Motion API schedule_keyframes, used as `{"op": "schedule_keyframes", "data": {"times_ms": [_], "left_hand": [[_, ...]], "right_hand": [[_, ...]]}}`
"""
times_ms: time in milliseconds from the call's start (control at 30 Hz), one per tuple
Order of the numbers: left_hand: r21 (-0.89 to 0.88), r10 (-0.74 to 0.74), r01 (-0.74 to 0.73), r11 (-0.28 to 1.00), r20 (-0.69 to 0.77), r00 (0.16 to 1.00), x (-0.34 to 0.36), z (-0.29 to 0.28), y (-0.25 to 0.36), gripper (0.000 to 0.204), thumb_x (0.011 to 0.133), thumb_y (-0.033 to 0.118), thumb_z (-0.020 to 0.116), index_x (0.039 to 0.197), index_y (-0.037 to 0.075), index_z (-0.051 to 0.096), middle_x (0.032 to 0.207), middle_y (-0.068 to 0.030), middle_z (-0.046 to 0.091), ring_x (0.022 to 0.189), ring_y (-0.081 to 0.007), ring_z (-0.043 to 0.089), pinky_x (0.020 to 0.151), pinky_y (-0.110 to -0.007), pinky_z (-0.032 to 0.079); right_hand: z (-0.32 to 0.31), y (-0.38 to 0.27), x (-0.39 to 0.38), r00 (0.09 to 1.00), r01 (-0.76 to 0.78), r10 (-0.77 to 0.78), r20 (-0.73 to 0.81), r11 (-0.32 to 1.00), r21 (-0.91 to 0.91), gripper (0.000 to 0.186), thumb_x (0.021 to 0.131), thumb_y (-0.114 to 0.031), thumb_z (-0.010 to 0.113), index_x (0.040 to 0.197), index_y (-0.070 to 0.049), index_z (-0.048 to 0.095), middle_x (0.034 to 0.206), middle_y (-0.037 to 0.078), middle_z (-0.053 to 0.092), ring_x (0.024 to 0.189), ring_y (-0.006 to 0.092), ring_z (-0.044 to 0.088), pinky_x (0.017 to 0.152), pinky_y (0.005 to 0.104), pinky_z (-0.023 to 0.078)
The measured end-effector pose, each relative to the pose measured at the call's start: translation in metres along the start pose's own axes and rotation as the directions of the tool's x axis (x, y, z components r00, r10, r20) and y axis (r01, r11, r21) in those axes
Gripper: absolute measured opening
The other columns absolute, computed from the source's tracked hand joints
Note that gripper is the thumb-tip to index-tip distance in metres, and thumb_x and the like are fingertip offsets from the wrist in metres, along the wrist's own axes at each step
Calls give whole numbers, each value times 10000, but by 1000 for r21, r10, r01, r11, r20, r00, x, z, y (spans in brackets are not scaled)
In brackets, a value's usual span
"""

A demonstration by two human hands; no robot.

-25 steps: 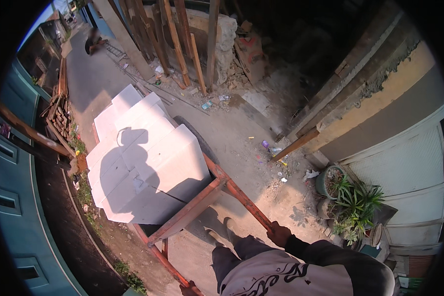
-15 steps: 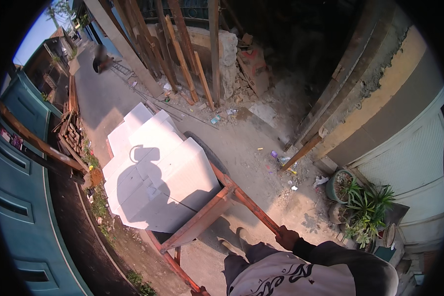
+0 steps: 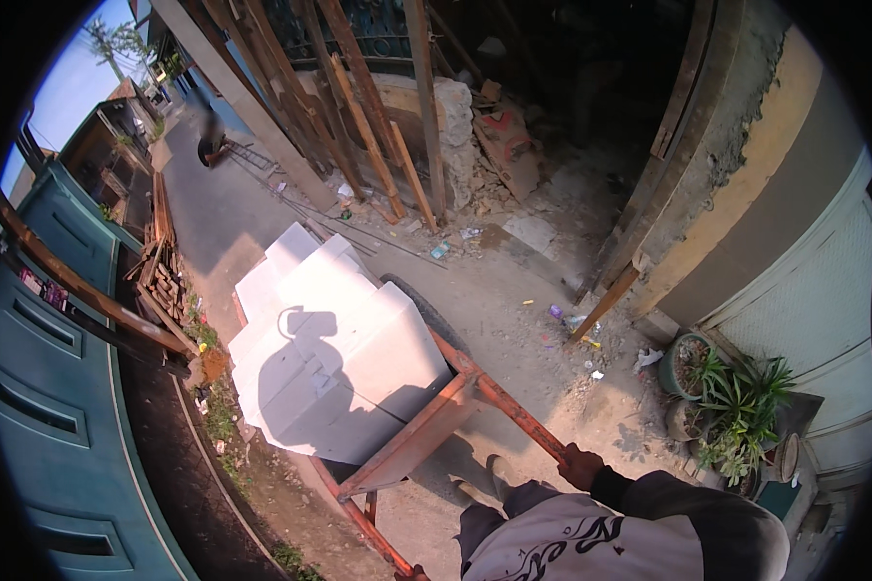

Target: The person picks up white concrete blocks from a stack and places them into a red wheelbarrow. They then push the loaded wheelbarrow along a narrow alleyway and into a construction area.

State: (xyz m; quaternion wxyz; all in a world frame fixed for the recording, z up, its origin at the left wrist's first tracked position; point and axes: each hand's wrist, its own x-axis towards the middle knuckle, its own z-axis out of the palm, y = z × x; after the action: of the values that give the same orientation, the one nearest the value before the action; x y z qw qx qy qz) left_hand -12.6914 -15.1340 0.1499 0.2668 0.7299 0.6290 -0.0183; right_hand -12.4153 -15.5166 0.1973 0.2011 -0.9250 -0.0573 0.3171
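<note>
Two hands (image 3: 581,467) curl around two orange handles (image 3: 519,416) of one cart (image 3: 419,443) carrying several white blocks (image 3: 388,344).

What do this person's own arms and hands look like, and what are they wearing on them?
The right hand is bare, with no glove. Its arm wears a long dark sleeve, blacker toward the wrist, joined to a pale top with dark lettering. Only part of the left hand shows; its sleeve is out of view.
</note>
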Motion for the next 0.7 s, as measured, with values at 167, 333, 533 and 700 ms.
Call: {"op": "schedule_keyframes", "data": {"times_ms": [167, 333, 533, 700], "left_hand": [[3, 12, -12, 1000, -1, 1000, 1, -1, -6, 435, 753, 164, 737, 1066, -96, 582, 947, -269, 661, 903, -454, 641, 819, -503, 498], [-3, 23, -23, 1000, -7, 1000, -1, -2, -10, 441, 748, 174, 741, 1058, -98, 585, 943, -274, 664, 906, -463, 643, 818, -507, 500], [-4, 59, -59, 998, -10, 998, -9, -4, -22, 448, 742, 185, 747, 1049, -100, 588, 938, -281, 667, 909, -475, 647, 817, -512, 501], [-4, 152, -153, 988, -69, 986, -2, 3, -55, 446, 738, 192, 751, 1037, -97, 589, 936, -283, 666, 909, -479, 648, 815, -515, 502]], "right_hand": [[1, 0, -1, 1000, 1, -2, -20, 1000, -17, 432, 926, -381, 596, 1115, -22, 445, 815, 263, 697, 772, 463, 701, 724, 571, 551], [2, 1, 0, 998, 39, -40, -49, 999, -16, 422, 925, -368, 598, 1104, -18, 445, 794, 256, 696, 743, 457, 701, 701, 571, 553], [0, 2, -1, 999, 35, -35, -32, 999, -14, 410, 929, -354, 587, 1108, -17, 438, 796, 263, 692, 752, 459, 700, 690, 570, 553], [0, -4, -1, 999, 19, -19, -30, 1000, -7, 424, 927, -359, 601, 1138, -30, 434, 799, 264, 688, 750, 468, 692, 698, 568, 545]]}}
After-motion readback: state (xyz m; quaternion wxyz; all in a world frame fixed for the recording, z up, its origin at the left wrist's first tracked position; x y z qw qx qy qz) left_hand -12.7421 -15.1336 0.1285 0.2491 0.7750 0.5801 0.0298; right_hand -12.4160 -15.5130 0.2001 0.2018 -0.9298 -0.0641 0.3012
